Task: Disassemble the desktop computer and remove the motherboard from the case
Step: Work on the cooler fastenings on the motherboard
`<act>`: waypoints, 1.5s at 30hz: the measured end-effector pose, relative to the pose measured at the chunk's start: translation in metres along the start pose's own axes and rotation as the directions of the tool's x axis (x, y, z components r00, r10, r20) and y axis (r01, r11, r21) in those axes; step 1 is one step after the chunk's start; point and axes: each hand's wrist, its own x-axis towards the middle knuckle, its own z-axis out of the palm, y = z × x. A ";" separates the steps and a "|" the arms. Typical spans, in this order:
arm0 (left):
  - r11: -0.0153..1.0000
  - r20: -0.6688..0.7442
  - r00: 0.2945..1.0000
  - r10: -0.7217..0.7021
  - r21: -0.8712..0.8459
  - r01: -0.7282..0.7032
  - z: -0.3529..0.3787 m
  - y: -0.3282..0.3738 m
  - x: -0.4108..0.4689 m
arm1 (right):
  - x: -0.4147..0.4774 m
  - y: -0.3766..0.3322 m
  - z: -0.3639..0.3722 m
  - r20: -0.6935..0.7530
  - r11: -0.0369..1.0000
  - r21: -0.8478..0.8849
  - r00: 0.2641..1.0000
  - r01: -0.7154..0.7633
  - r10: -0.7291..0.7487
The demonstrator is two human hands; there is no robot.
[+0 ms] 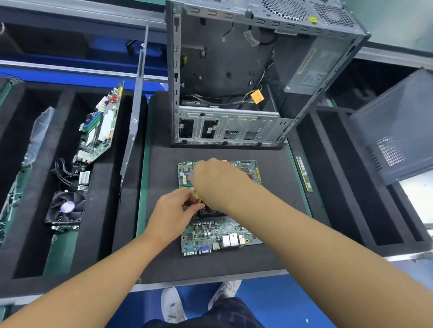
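Since only the head view is given, everything here rests on it. The motherboard [216, 235] is already out of the case [233, 126] and lies flat on the black mat [276, 185] on the desk, just in front of the case's open side.

Both hands meet over the middle of the board. The left grip [171, 214] has its fingers curled together at a small yellow piece [196, 196] and seems to pinch it, right above a black square part [210, 213]. The right grip [217, 184] arches over the board with fingers bent downward. Its back hides the fingertips, so I cannot tell what it holds, if anything.

I judge the board to be light, thin and stiff, but fragile. It would flex under a one-sided lift, and its small soldered parts and pins would not forgive pressure. The best hold is likely on two opposite bare edges, or beside the metal port block along the near edge, never on the components.

A second board [101, 126] and a fan [66, 208] rest in the left tray.
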 end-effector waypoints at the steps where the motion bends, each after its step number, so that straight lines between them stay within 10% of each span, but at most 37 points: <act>1: 1.000 -0.008 1.000 -0.007 -0.011 0.007 0.000 -0.001 -0.001 | 0.000 -0.001 -0.001 -0.006 0.999 0.030 1.000 0.017 -0.017; 11: 1.000 0.001 1.000 -0.015 -0.027 0.015 -0.001 -0.002 0.000 | -0.010 0.011 -0.014 0.151 0.985 0.094 0.976 0.144 -0.157; 21: 1.000 -0.007 1.000 -0.024 -0.011 0.024 0.003 -0.009 0.000 | 0.007 -0.008 -0.013 0.179 0.953 -0.226 0.970 0.204 -0.165; 45: 0.991 -0.133 0.983 -0.130 0.011 0.132 0.034 -0.012 -0.021 | -0.007 0.055 0.023 -0.052 0.953 0.118 0.960 0.279 -0.274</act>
